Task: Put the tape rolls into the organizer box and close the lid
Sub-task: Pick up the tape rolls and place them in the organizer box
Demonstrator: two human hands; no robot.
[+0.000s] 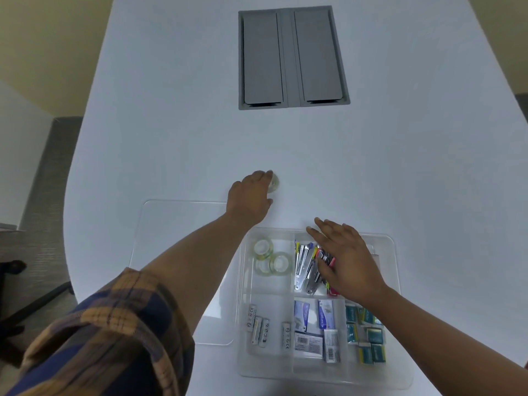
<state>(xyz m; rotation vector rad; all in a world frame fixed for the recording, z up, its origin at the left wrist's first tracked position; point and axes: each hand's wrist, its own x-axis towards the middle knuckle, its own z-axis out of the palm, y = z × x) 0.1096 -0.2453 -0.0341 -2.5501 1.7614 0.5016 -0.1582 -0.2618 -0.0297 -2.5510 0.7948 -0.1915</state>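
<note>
Head camera looks steeply down, seemingly close, over the table [171, 138].

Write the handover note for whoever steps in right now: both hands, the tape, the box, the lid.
Left hand: reaching past the organizer box, fingers closed around a loose tape roll on the white table; it looks not yet lifted.
Right hand: open, palm down, over the stapler compartment, holding nothing.
Done: three tape rolls lie in the box's top-left compartment.
Clear lid: off, lying flat on the table left of the box.
Left: bring the held roll into the tape compartment, then fit the lid and close it.
</note>
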